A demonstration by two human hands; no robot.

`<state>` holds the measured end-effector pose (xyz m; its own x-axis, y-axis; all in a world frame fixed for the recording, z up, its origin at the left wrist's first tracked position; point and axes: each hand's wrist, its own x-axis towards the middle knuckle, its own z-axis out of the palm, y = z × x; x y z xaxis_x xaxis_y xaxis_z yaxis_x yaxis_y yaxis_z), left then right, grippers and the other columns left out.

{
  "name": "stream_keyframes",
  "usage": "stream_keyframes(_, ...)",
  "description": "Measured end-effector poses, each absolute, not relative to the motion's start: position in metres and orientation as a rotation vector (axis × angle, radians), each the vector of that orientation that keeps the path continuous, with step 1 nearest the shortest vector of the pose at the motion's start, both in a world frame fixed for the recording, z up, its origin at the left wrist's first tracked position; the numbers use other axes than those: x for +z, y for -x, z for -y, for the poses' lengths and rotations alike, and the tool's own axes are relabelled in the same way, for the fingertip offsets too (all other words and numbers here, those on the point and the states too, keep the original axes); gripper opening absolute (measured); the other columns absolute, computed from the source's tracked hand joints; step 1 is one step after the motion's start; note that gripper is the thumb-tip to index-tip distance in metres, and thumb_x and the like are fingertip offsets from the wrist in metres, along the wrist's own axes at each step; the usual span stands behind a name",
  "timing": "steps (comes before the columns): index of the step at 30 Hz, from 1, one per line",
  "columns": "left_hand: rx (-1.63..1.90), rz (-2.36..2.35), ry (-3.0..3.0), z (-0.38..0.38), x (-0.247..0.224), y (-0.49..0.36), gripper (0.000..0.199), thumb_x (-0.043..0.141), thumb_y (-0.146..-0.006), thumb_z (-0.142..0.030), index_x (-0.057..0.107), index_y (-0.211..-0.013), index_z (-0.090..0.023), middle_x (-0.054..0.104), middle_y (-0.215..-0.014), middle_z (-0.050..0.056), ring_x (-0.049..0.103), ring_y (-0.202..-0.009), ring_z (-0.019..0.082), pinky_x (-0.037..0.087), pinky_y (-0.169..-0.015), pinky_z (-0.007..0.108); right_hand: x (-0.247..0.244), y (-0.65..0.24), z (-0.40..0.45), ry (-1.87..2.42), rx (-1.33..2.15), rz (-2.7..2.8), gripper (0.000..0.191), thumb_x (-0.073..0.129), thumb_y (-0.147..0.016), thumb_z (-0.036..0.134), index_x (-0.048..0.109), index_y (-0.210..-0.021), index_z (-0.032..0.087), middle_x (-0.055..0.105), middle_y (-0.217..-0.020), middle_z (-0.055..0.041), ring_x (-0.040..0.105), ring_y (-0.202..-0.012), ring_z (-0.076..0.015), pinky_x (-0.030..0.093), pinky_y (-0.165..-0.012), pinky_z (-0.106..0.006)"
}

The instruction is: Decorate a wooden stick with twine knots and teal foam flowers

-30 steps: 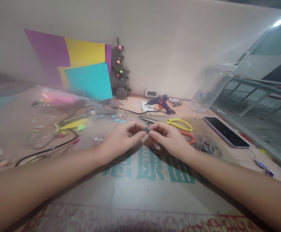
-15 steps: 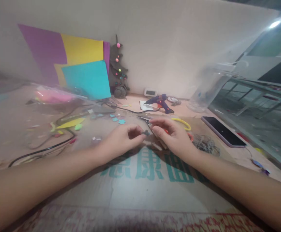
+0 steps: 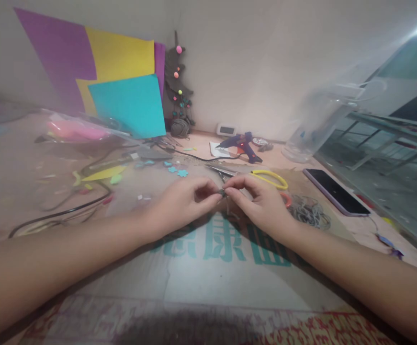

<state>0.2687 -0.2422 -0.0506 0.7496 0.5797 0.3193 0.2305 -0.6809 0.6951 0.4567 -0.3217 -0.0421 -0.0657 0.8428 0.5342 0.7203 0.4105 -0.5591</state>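
My left hand (image 3: 190, 200) and my right hand (image 3: 260, 195) meet fingertip to fingertip above the printed sheet. Pinched between them is a small dark grey flower-shaped piece (image 3: 222, 192), mostly hidden by the fingers. Just behind the hands lie scissors with a yellow handle (image 3: 271, 179), blades pointing left. An orange handle (image 3: 286, 199) shows past my right hand, beside a tangle of grey yarn (image 3: 309, 213). Small turquoise flower cutouts (image 3: 182, 173) are scattered beyond my left hand.
A glue gun (image 3: 242, 146) with a red light rests at the back, its black cord running left. A phone (image 3: 337, 192) lies at the right, near a clear plastic jug (image 3: 318, 127). Coloured sheets (image 3: 127, 108) and a decorated dark tree (image 3: 175, 81) stand against the wall.
My right hand has come in to meet the left, its fingertips now closed at the grey piece that the left alone held. The view has tipped slightly downward.
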Motion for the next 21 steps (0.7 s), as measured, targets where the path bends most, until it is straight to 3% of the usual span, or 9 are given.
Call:
stream_keyframes(9, 0.803, -0.582, -2.304, 0.2425, -0.0514, -0.2685, 0.018, 0.056, -0.093, -0.03, 0.065, -0.083, -0.018, 0.068, -0.077, -0.002, 0.061, -0.074, 0.014, 0.044, -0.068, 0.025, -0.0454, -0.4574, 0.3196, 1.396, 0.425, 1.713, 0.011, 0.06, -0.092, 0.026, 0.068, -0.09, 0.019, 0.069, -0.074, 0.0014, 0.063, -0.068, -0.012, 0.047, -0.063, -0.024)
stream_keyframes(21, 0.742, -0.602, -2.268, 0.243, -0.0502, -0.2695, 0.019, 0.059, -0.092, -0.034, 0.068, -0.086, -0.018, 0.07, -0.082, -0.001, 0.063, -0.078, 0.015, 0.045, -0.071, 0.027, -0.0429, -0.4511, 0.3226, 1.424, 0.336, 1.736, 0.01, 0.062, -0.09, 0.023, 0.065, -0.081, 0.019, 0.067, -0.071, 0.0016, 0.062, -0.066, -0.0115, 0.046, -0.06, -0.022)
